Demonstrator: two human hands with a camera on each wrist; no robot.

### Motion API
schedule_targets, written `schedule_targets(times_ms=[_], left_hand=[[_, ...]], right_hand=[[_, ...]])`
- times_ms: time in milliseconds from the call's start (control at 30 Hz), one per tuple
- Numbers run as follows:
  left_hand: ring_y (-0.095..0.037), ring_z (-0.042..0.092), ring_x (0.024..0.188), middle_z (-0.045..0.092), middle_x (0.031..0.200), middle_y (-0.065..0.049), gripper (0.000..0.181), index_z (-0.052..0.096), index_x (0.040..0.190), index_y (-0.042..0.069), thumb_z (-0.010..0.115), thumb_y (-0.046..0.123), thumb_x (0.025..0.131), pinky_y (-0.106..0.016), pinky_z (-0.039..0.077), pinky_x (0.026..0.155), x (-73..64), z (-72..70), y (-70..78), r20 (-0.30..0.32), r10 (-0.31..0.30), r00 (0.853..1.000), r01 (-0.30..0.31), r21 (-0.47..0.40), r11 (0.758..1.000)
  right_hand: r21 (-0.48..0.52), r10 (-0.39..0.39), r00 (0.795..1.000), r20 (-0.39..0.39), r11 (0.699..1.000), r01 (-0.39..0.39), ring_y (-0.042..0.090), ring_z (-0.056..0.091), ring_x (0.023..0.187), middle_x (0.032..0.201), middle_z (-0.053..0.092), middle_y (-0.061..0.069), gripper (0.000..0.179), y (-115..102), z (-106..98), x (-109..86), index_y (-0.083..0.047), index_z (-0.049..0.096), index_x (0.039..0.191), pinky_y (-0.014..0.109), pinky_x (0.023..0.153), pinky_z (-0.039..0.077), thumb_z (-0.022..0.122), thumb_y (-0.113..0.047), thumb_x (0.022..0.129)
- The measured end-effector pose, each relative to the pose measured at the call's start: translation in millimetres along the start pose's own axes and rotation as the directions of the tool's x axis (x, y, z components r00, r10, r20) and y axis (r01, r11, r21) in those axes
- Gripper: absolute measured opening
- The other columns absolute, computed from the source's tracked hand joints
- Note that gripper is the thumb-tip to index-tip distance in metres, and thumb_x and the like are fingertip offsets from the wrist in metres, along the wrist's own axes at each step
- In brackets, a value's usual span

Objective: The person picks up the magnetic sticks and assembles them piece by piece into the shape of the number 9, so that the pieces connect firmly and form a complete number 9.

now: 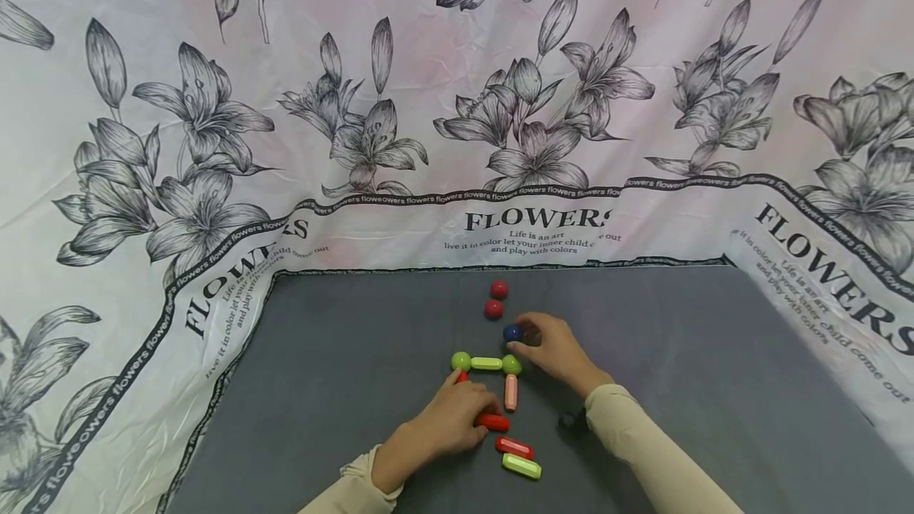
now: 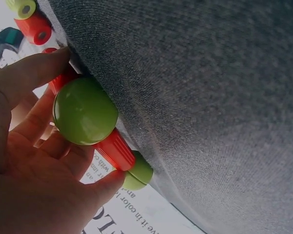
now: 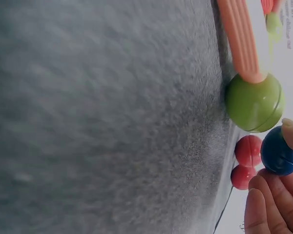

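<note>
A blue magnetic ball (image 1: 512, 332) is pinched by my right hand (image 1: 560, 349), thumb on one side and fingers on the other in the right wrist view. Just nearer lies a green ball (image 3: 256, 103) joined to a salmon rod (image 1: 510, 393); a yellow-green rod (image 1: 487, 363) links it to another green ball (image 1: 461, 361). My left hand (image 1: 457, 419) holds the near red rod (image 1: 493, 422) by thumb and fingers. Its index fingertip touches a second red rod (image 2: 116, 150) between two green balls. The nearer green ball (image 2: 85, 111) sits under the palm, hidden from the head view.
Two red balls (image 1: 496, 300) lie beyond the right hand. A loose red rod (image 1: 514, 447) and a yellow-green rod (image 1: 522, 466) lie side by side near me. A small dark object (image 1: 571, 421) is beside the right sleeve. Flower-printed cloth (image 1: 535, 236) borders the grey tabletop (image 1: 343, 355).
</note>
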State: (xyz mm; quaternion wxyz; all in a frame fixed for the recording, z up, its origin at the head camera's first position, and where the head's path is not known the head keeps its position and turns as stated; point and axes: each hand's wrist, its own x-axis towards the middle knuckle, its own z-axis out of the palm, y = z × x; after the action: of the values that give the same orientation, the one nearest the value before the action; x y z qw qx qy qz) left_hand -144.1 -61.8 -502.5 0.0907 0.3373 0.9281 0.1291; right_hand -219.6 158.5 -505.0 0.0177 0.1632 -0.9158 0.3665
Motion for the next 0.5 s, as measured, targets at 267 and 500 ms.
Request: schedule_targets(times_ms=[267, 500], left_hand=[[-0.003, 0.062, 0.099, 0.067, 0.096, 0.015, 0.026, 0.073, 0.106, 0.029, 0.080, 0.021, 0.083, -0.058, 0.033, 0.117, -1.1, 1.4, -1.6, -0.005, -0.003, 1.000, 0.003, -0.027, 1.000], [-0.004, 0.062, 0.098, 0.068, 0.097, 0.014, 0.025, 0.073, 0.107, 0.029, 0.080, 0.021, 0.084, -0.063, 0.031, 0.115, -2.3, -0.6, -0.3, -0.003, -0.015, 1.000, 0.015, -0.050, 0.999]], right_hand=[[0.017, -0.014, 1.000, -0.023, 1.000, 0.014, 0.014, 0.066, 0.093, 0.110, 0.071, 0.004, 0.037, -4, -3, -26.1, -0.012, 0.067, 0.119, 0.031, 0.079, 0.057, 0.080, -0.024, 0.086], [0.077, -0.014, 0.999, -0.032, 0.997, 0.016, 0.011, 0.066, 0.091, 0.108, 0.071, -0.004, 0.036, -12, -2, -59.3, -0.019, 0.068, 0.118, 0.025, 0.077, 0.056, 0.081, -0.026, 0.085]])
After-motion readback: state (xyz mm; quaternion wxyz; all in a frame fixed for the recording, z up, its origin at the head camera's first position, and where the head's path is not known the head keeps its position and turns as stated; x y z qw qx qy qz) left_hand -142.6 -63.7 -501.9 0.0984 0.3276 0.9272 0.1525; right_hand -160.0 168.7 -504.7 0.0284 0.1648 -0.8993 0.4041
